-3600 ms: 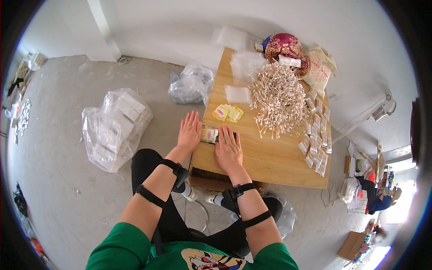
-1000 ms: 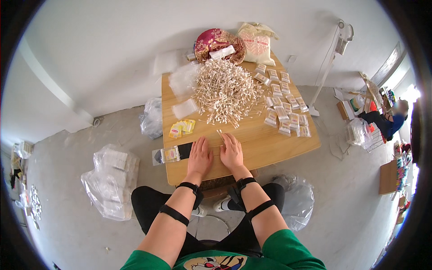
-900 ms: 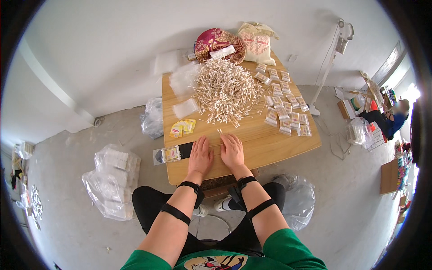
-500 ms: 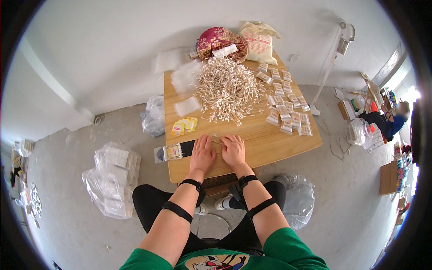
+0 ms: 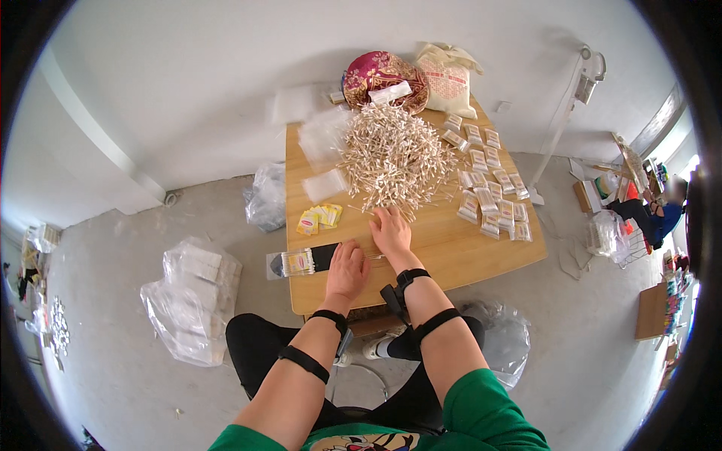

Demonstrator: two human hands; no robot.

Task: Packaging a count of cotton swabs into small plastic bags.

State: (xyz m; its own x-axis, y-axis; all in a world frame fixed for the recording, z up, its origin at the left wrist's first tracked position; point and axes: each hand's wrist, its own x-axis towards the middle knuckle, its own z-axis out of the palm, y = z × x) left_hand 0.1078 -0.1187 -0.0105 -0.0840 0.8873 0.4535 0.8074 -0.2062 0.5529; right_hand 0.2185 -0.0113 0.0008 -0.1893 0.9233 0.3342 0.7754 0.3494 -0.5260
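Note:
A large heap of white-tipped cotton swabs [image 5: 398, 154] covers the middle of the wooden table. At the heap's near edge my right hand [image 5: 392, 234] reaches forward, fingers apart and touching the outer swabs. Nearer to me, my left hand [image 5: 348, 272] rests on the table with its fingers curled over a few loose swabs [image 5: 375, 256], whose ends stick out to the right. Just left of that hand lies a black strip [image 5: 325, 256]. On its left end sits a clear bag with a row of swabs and a yellow card [image 5: 300, 262].
Yellow printed cards [image 5: 319, 218] and clear empty bags [image 5: 326, 185] lie on the left side. Filled swab packs [image 5: 489, 201] spread over the right. A patterned red cushion [image 5: 376, 68] and cloth sack [image 5: 449, 83] stand behind. Plastic-wrapped bundles [image 5: 194, 301] sit on the floor; a person [image 5: 662, 218] sits far right.
My right hand has moved forward from beside the left hand to the edge of the swab heap. My left hand stays near the black strip, its fingers now more curled.

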